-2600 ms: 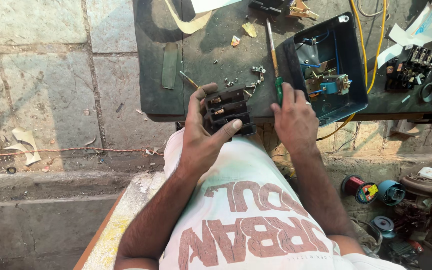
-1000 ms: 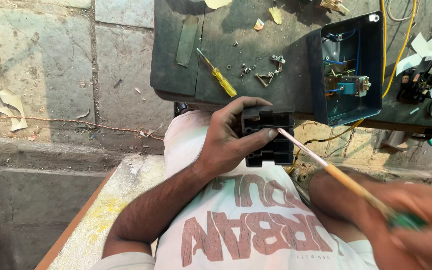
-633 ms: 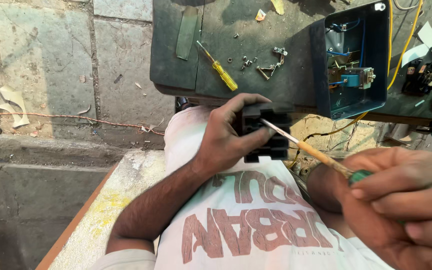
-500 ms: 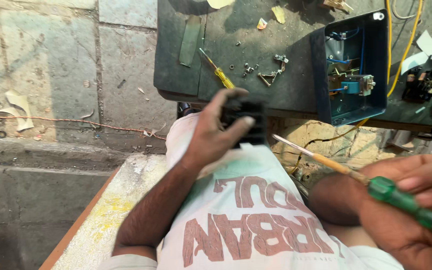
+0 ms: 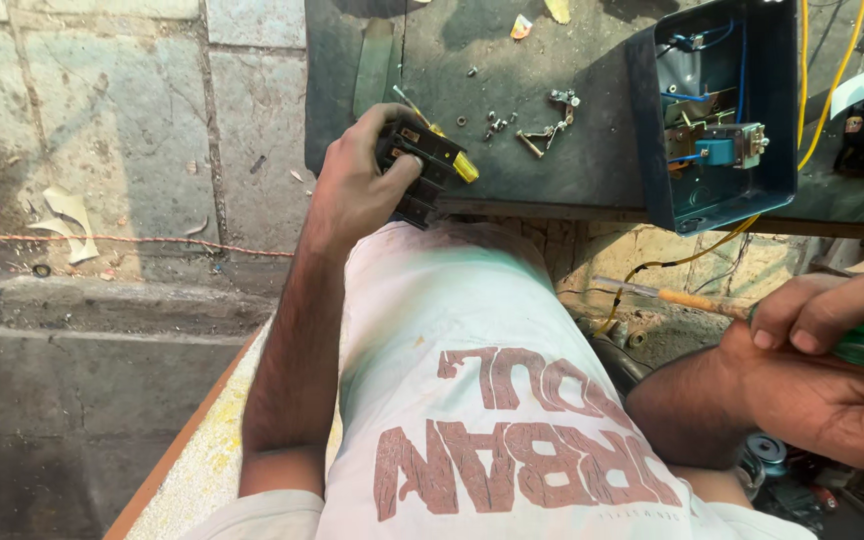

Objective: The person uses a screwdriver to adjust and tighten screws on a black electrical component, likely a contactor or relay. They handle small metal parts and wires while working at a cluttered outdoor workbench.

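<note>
My left hand (image 5: 357,180) grips a black electrical switch block (image 5: 420,170) with brass terminals, held at the front edge of the dark worktop (image 5: 592,165). My right hand (image 5: 832,375) is low at the right, closed round a screwdriver (image 5: 712,305) with a green handle and orange shaft, its tip pointing left and away from the block. A yellow-handled screwdriver (image 5: 462,165) lies on the worktop, just behind the block.
An open blue metal box (image 5: 717,115) with wiring stands on the worktop at the right, yellow cables (image 5: 817,90) running from it. Loose screws and small metal parts (image 5: 527,120) lie near the middle. Stone paving (image 5: 122,130) is on the left; tape rolls lie at bottom right.
My left hand has carried the switch block up and left to the worktop edge. My right hand has pulled the green screwdriver away from the block, down to the right.
</note>
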